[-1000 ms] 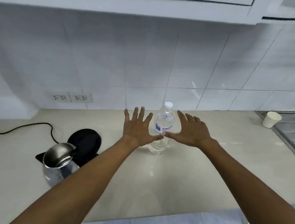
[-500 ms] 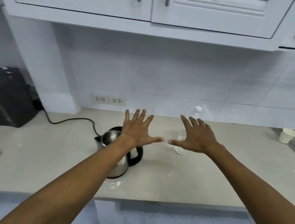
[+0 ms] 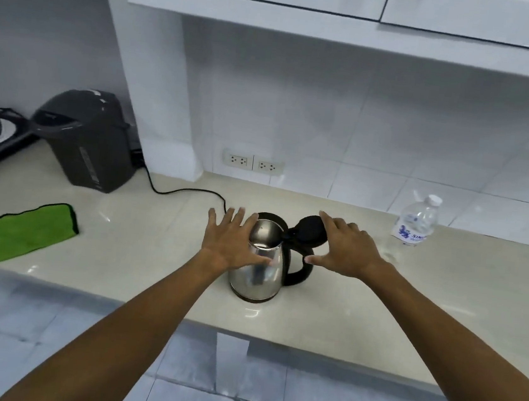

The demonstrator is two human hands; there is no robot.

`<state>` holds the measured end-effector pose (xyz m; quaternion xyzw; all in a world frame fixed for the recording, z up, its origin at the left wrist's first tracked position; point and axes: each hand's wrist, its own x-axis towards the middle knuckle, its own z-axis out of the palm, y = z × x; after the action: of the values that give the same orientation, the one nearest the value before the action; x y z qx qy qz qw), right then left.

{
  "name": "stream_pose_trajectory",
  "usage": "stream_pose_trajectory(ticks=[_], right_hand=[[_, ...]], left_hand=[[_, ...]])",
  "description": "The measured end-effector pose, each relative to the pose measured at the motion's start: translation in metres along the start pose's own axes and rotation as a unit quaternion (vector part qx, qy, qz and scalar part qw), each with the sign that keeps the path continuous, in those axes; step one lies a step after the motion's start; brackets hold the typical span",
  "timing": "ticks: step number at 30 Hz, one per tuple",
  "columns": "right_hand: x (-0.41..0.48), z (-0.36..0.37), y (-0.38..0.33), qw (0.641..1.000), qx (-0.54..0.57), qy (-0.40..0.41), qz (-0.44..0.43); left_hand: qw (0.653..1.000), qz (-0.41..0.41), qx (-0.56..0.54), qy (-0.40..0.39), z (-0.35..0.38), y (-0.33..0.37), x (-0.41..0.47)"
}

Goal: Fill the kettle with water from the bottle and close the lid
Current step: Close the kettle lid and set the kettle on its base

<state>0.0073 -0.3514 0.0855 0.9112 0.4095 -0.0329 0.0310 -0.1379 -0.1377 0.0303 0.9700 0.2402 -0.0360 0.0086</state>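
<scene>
A steel kettle (image 3: 259, 274) with a black handle stands on the counter near its front edge. Its black lid (image 3: 310, 230) is flipped up and back, so the mouth is uncovered. My left hand (image 3: 230, 244) hovers spread over the kettle's left side, holding nothing. My right hand (image 3: 345, 247) is spread above the handle and lid, also holding nothing. A clear plastic water bottle (image 3: 415, 224) with a white cap stands upright to the right, near the wall, apart from both hands.
A green cloth (image 3: 18, 236) lies at the counter's left front. A dark hot-water pot (image 3: 87, 139) stands at the back left, its black cord (image 3: 188, 191) running toward the kettle. Wall sockets (image 3: 252, 162) sit behind. White cabinets hang overhead.
The view has swung left, bringing the kettle to the centre. Both spread hands have shifted from the bottle to over the kettle. The bottle now stands off to the right.
</scene>
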Motion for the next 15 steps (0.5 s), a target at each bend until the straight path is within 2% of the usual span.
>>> stream_pose_trajectory(ticks=[4,8,15], right_hand=[[0.023,-0.009,-0.003,0.999,0.028,0.009,-0.021],[0.049,-0.036,-0.011,0.996,-0.009,0.010,-0.089],[0.088,-0.038,-0.052,0.981,0.021,-0.052,-0.187]], left_hand=[[0.999,-0.013,-0.045,-0.018,0.017,-0.016,0.014],[0.990,0.006,-0.135,-0.040,0.025,-0.027,0.024],[0.970,0.032,-0.242,-0.009,0.036,-0.039,0.027]])
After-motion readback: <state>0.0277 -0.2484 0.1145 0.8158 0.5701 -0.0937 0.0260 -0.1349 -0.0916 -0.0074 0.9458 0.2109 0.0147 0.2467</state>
